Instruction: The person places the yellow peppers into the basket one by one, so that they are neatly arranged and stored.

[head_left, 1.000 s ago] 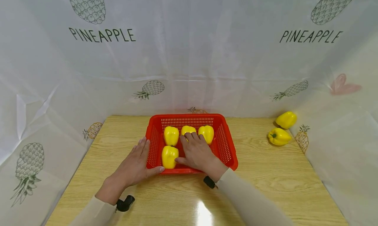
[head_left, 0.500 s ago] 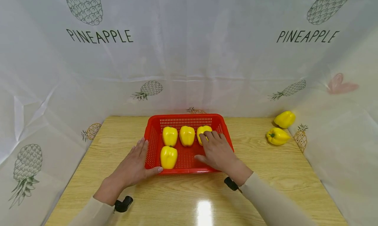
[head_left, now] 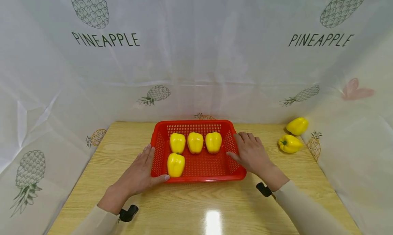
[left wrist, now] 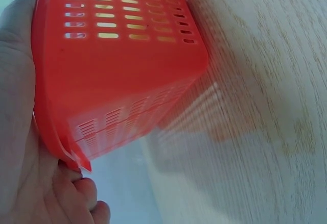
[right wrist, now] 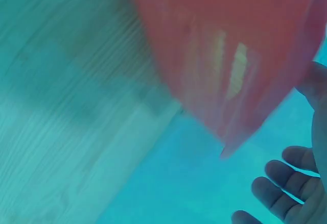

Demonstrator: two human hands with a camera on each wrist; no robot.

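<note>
A red plastic basket (head_left: 199,178) with slotted walls stands on the table. Inside it, three yellow bell peppers line the back: left (head_left: 177,143), middle (head_left: 195,142), right (head_left: 213,142). Another yellow bell pepper (head_left: 176,165) sits at the front left. My left hand (head_left: 136,173) holds the basket's front left corner, its thumb on the front rim and fingers along the left rim. In the left wrist view the palm meets the red rim (left wrist: 46,91). My right hand (head_left: 253,156) is at the right rim with fingers apart and holds nothing; the right wrist view shows its loosely bent fingers (right wrist: 288,178).
Two more yellow bell peppers, one behind (head_left: 297,126) the other (head_left: 289,144), lie at the table's back right corner. The wooden table (head_left: 172,211) is bounded by a pale sheet (head_left: 196,57) printed with pineapples at the back and sides.
My right hand has moved right, from the back middle pepper past the back right one, to the basket's right rim. The left hand and the peppers stay in place.
</note>
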